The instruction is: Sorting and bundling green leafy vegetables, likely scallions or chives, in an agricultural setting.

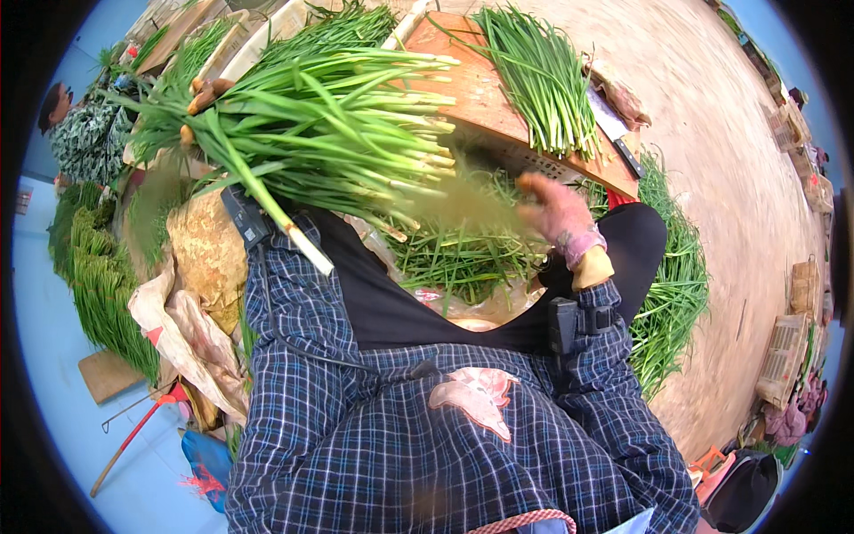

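A: Chives, a thick bundle (329,133), fill the upper middle of the frame. Which hand has them?

B: The left hand (200,93), at upper left. Its fingers are closed around the leafy end, so the cut white ends fan out toward frame centre. Held that way, I'd judge, the ends stay level and easy to see.

A: And the right hand (556,214)?

B: Gloved in pink, right of centre, blurred. It sits just past the bundle's cut ends, near them; whether it touches them I cannot tell. I also cannot tell if that grip is open or closed.

A: What lies under it?

B: A loose heap of chives (463,258) in the lap, between the knees, probably trimmings or unsorted stalks kept within reach.

A: And the surface?

B: A wooden board (480,98) at upper centre, carrying another bunch (538,76) laid straight, with a knife (614,133) beside it at the board's right edge. More greens (676,285) lie on the ground at right.
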A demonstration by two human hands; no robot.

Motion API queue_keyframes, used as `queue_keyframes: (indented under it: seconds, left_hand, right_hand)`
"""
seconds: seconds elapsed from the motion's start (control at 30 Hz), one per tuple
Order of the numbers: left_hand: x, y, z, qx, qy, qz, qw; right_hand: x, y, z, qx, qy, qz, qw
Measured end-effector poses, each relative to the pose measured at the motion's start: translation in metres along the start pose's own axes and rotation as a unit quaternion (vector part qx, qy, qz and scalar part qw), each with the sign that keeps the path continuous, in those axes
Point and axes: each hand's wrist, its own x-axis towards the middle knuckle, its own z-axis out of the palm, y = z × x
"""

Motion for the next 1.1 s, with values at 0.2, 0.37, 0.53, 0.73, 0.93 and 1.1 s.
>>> queue_keyframes:
  seconds: [0.2,0.37,0.53,0.73,0.93,1.1]
  left_hand:
    - [0.007,-0.035,0.001,0.239,0.243,0.152,0.928]
    - [0.042,-0.099,0.016,0.375,0.467,0.057,0.799]
    - [0.064,-0.172,0.045,0.583,0.472,-0.056,0.659]
    - [0.045,-0.158,0.021,0.491,0.342,-0.092,0.796]
    - [0.031,-0.139,-0.018,0.357,0.323,-0.126,0.867]
    - [0.044,-0.151,0.012,0.339,0.371,-0.090,0.860]
  right_hand:
    - [0.035,-0.071,-0.050,0.320,0.275,-0.186,0.887]
    - [0.064,-0.128,-0.083,0.181,0.183,-0.176,0.950]
    - [0.122,-0.149,-0.053,0.129,0.024,-0.170,0.977]
    - [0.153,-0.096,-0.044,0.352,-0.123,-0.302,0.877]
    - [0.165,-0.110,-0.048,0.321,-0.191,-0.250,0.893]
    - [0.169,-0.104,-0.042,0.345,-0.081,-0.252,0.900]
